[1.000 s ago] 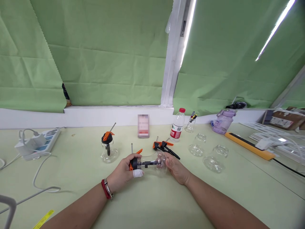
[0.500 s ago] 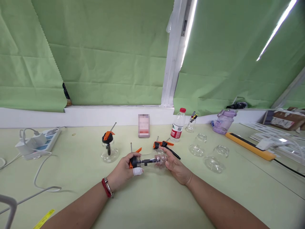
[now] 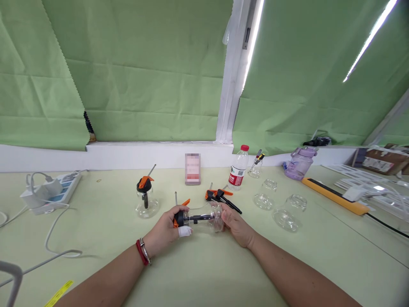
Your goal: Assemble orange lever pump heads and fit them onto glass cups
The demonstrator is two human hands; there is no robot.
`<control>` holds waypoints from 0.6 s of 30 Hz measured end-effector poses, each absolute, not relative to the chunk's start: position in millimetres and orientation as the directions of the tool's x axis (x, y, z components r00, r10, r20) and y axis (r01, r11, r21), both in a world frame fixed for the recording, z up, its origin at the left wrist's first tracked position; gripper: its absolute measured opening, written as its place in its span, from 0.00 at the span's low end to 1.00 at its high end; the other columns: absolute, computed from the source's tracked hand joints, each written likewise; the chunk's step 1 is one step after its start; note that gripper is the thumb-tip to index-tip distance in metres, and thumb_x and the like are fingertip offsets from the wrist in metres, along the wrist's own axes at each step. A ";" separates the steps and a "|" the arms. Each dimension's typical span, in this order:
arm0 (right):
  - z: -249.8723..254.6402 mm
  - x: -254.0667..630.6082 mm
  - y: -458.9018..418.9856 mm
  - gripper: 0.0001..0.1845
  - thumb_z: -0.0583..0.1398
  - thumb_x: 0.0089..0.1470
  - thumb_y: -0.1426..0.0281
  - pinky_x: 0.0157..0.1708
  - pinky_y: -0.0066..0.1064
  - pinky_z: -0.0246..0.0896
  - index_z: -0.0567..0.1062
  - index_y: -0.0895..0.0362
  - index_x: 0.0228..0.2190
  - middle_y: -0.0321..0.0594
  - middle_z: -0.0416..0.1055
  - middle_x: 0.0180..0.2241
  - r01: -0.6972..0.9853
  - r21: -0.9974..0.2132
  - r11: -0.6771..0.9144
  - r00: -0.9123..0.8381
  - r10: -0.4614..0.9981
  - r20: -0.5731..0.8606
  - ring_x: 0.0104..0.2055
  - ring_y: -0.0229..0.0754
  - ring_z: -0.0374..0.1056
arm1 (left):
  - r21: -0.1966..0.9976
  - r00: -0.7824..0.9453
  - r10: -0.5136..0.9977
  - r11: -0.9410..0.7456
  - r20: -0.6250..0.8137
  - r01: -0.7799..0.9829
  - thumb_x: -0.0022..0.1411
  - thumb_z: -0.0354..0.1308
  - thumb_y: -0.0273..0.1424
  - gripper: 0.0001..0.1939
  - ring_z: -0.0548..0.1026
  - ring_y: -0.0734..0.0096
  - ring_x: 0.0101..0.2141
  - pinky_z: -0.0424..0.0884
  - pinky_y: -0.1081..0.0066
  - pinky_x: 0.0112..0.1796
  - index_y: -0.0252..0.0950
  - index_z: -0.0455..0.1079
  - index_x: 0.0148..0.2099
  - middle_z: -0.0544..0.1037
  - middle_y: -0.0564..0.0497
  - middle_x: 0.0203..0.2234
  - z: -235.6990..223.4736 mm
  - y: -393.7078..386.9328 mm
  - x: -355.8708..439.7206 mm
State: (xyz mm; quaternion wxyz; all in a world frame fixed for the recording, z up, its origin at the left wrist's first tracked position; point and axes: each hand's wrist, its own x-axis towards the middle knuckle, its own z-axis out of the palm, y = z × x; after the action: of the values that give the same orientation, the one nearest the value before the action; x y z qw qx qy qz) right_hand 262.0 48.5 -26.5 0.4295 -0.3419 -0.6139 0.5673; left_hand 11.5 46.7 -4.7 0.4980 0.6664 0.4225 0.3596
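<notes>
A clear glass bottle [image 3: 206, 216] with a black-and-orange cap [image 3: 179, 218] lies sideways between my hands, a dark tube inside it. My left hand [image 3: 168, 226] grips the cap end, its thumb wrapped in white tape. Around the base end curl the fingers of my right hand [image 3: 238, 225]. Just behind the bottle are black-and-orange cap assemblies [image 3: 220, 195] with dark tubes. Another capped glass bottle [image 3: 147, 207] stands upright to the left. Two glass bottles without caps, a nearer one [image 3: 287, 216] and a farther one [image 3: 264, 199], are on the right.
A phone [image 3: 192, 169] leans against the wall. Right of it stand a red-capped plastic bottle [image 3: 238, 168], a glass holding screwdrivers [image 3: 255, 170] and a purple water bottle [image 3: 299, 164]. An orange power strip [image 3: 334, 196] lies at right; a white one [image 3: 65, 192] with cables is at left.
My right hand has closed in around the glass bottle's base, its fingers now more curled. My left hand stays on the cap end. The other objects stay in place.
</notes>
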 end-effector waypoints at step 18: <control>-26.3 263.8 49.8 0.26 0.58 0.54 0.54 0.31 0.30 0.58 0.66 0.54 0.50 0.43 0.65 0.40 -0.125 -0.984 0.129 -0.409 0.897 0.169 0.34 0.39 0.63 | 0.967 0.357 0.932 -0.141 0.058 0.211 0.46 0.66 0.34 0.25 0.65 0.71 0.31 0.65 0.71 0.34 0.37 0.64 0.47 0.66 0.54 0.31 -2.5 45.9 13.2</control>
State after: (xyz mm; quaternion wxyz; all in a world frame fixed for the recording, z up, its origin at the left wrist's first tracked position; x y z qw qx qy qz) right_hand 263.8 49.8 -26.3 0.4415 -0.3173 -0.6078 0.5787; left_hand 13.2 45.9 -2.5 0.4921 0.6606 0.4329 0.3662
